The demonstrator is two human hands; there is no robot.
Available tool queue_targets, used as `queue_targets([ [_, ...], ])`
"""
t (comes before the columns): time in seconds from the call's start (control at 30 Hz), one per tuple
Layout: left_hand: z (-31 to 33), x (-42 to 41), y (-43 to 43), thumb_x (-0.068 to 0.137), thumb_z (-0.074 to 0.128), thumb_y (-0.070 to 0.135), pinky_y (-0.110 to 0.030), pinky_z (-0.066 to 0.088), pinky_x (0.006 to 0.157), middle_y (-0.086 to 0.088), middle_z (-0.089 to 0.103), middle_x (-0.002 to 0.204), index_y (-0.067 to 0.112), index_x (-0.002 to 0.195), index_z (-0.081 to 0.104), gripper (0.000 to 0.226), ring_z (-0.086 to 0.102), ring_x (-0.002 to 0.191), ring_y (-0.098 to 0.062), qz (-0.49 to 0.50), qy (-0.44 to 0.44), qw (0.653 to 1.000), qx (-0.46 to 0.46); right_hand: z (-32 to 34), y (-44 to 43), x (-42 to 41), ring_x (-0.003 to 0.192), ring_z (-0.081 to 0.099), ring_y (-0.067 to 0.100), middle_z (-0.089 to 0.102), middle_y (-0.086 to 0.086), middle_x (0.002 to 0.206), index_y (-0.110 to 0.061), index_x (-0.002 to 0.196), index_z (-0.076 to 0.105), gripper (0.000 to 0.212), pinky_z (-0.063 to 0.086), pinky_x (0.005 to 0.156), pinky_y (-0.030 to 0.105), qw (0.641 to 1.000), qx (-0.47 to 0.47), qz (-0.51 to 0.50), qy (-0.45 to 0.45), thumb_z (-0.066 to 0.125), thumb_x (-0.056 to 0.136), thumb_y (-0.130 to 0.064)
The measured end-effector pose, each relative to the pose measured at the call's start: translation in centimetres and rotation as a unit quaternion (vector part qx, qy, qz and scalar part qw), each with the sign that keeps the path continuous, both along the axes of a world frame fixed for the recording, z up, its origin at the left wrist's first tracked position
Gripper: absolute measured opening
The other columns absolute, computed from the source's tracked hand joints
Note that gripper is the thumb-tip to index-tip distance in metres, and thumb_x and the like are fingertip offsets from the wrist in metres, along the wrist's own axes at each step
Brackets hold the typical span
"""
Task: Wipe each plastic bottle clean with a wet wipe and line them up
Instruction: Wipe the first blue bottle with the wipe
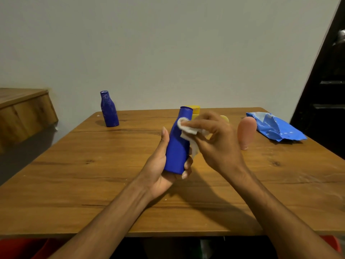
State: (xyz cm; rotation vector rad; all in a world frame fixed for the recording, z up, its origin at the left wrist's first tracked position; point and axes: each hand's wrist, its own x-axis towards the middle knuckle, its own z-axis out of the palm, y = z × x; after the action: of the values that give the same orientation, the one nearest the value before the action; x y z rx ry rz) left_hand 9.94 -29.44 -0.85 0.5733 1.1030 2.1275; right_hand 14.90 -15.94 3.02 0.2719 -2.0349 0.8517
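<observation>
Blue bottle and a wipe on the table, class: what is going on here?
A person is cleaning a blue bottle. The left hand grips its lower body, tilted above the wooden table, while the right hand presses a white wet wipe against its neck. A second blue bottle stands upright at the far left. A pink bottle stands cap-down near the blue wipe pack, and yellow bottles are partly hidden behind the hands.
</observation>
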Motion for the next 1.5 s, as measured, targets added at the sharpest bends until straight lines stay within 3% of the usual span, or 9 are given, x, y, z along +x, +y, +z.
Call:
queue_targets([
  [0.13, -0.1, 0.2, 0.0, 0.091, 0.038, 0.064, -0.027, 0.047, 0.048, -0.010, 0.058, 0.087, 0.010, 0.122, 0.054, 0.065, 0.052, 0.062, -0.016, -0.047, -0.007, 0.999, 0.006, 0.4, 1.2, -0.3, 0.087, 0.058, 0.007, 0.062, -0.001, 0.093, -0.019, 0.106, 0.071, 0.022, 0.045, 0.068, 0.012, 0.998, -0.049, -0.016, 0.032, 0.070, 0.084, -0.014],
  [0.27, -0.1, 0.1, -0.1, 0.092, 0.037, 0.065, -0.027, 0.046, 0.048, -0.010, 0.058, 0.086, 0.010, 0.116, 0.057, 0.063, 0.052, 0.062, -0.016, -0.054, -0.011, 0.998, 0.008, 0.6, 1.2, -0.2, 0.086, 0.057, 0.003, 0.060, -0.008, 0.092, -0.020, 0.102, 0.072, 0.019, 0.043, 0.068, 0.011, 0.999, -0.028, 0.042, 0.005, 0.069, 0.084, -0.019],
  [0.47, -0.3, -0.1, -0.2, 0.090, 0.039, 0.066, -0.026, 0.049, 0.049, -0.009, 0.058, 0.088, 0.008, 0.119, 0.054, 0.066, 0.053, 0.063, -0.016, -0.085, -0.018, 0.996, 0.004, 0.8, 1.7, -0.3, 0.087, 0.059, 0.009, 0.062, -0.001, 0.093, -0.024, 0.105, 0.069, 0.020, 0.048, 0.067, 0.017, 0.998, -0.046, 0.012, 0.040, 0.066, 0.087, -0.016],
  [0.83, -0.6, -0.2, 0.0, 0.085, 0.048, 0.065, -0.027, 0.050, 0.049, -0.010, 0.058, 0.091, 0.009, 0.121, 0.055, 0.066, 0.054, 0.063, -0.016, -0.105, -0.009, 0.994, 0.011, 1.7, 2.8, 0.1, 0.089, 0.059, 0.006, 0.064, 0.000, 0.094, -0.020, 0.103, 0.071, 0.019, 0.046, 0.069, 0.011, 0.999, -0.031, 0.036, -0.003, 0.066, 0.085, -0.023],
  [0.97, -0.6, -0.4, -0.2, 0.088, 0.044, 0.065, -0.027, 0.050, 0.049, -0.010, 0.058, 0.091, 0.009, 0.121, 0.054, 0.066, 0.054, 0.063, -0.016, -0.103, -0.014, 0.994, 0.019, 1.6, 2.7, 0.2, 0.090, 0.058, 0.006, 0.063, -0.002, 0.096, -0.020, 0.103, 0.072, 0.020, 0.046, 0.070, 0.012, 0.995, 0.009, 0.076, -0.062, 0.069, 0.084, -0.017],
  [1.1, -0.7, -0.5, -0.2, 0.089, 0.043, 0.065, -0.027, 0.051, 0.049, -0.009, 0.058, 0.092, 0.009, 0.121, 0.053, 0.065, 0.054, 0.064, -0.016, -0.112, -0.020, 0.993, 0.024, 1.6, 3.1, -0.1, 0.090, 0.060, 0.006, 0.064, -0.002, 0.095, -0.024, 0.103, 0.070, 0.023, 0.047, 0.069, 0.011, 0.998, -0.021, 0.050, -0.022, 0.065, 0.082, -0.030],
  [1.17, -0.7, -0.4, -0.2, 0.090, 0.042, 0.065, -0.027, 0.051, 0.050, -0.009, 0.058, 0.091, 0.009, 0.121, 0.053, 0.065, 0.054, 0.064, -0.016, -0.114, -0.019, 0.993, 0.027, 1.5, 3.1, -0.1, 0.090, 0.060, 0.006, 0.065, -0.001, 0.095, -0.022, 0.103, 0.071, 0.021, 0.047, 0.070, 0.011, 0.998, -0.019, 0.060, -0.029, 0.067, 0.083, -0.025],
  [1.37, -0.7, -0.4, -0.2, 0.090, 0.042, 0.065, -0.027, 0.050, 0.050, -0.009, 0.057, 0.091, 0.008, 0.121, 0.055, 0.065, 0.054, 0.064, -0.016, -0.119, -0.031, 0.992, 0.037, 1.1, 2.9, -0.5, 0.090, 0.062, 0.012, 0.066, 0.001, 0.095, -0.018, 0.104, 0.072, 0.020, 0.053, 0.071, 0.025, 0.998, -0.039, 0.054, -0.019, 0.068, 0.085, -0.020],
  [1.5, -0.5, -0.3, -0.1, 0.093, 0.036, 0.065, -0.027, 0.047, 0.047, -0.009, 0.057, 0.087, 0.012, 0.124, 0.058, 0.065, 0.052, 0.062, -0.016, -0.083, -0.026, 0.995, 0.041, 0.8, 2.1, -0.1, 0.089, 0.061, 0.011, 0.064, -0.003, 0.094, -0.020, 0.102, 0.074, 0.020, 0.051, 0.071, 0.022, 0.986, -0.010, 0.122, -0.112, 0.070, 0.083, -0.017],
])
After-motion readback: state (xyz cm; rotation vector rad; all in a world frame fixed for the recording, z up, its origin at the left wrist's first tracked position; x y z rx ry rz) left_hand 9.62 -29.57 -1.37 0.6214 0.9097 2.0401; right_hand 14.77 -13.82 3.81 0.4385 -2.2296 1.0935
